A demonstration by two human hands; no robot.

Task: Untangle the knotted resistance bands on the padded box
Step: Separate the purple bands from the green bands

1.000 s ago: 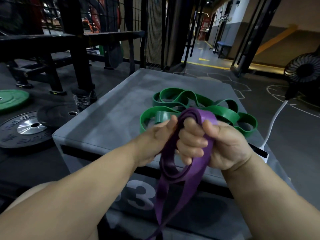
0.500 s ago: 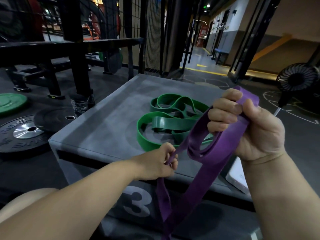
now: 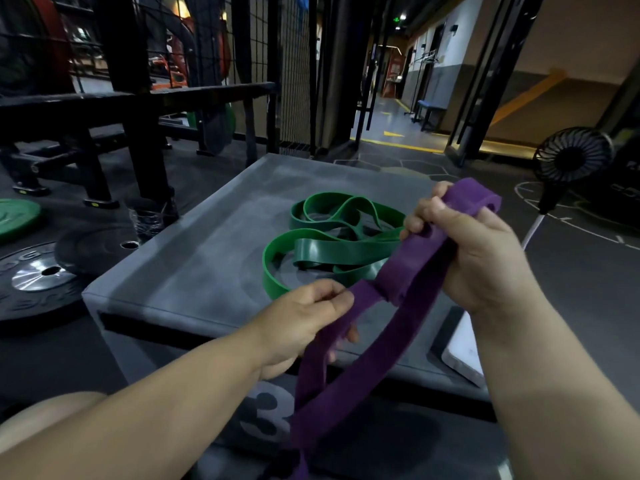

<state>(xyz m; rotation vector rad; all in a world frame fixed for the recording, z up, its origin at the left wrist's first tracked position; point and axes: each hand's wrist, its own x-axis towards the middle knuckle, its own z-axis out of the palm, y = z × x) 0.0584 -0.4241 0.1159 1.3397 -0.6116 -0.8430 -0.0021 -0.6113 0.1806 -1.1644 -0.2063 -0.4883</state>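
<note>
I noted the right hand raised over the padded box, its fingers curled round the folded top of the purple band. The left hand pinched a lower strand between thumb and fingertips, and the loops hung past the box front. The green band lay in tangled coils on the box top, held by neither hand.

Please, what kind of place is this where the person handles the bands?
Most likely a gym: a black weight plate lies on the floor at left, a dark rack stands behind, and a green band lies on the padded box.
</note>
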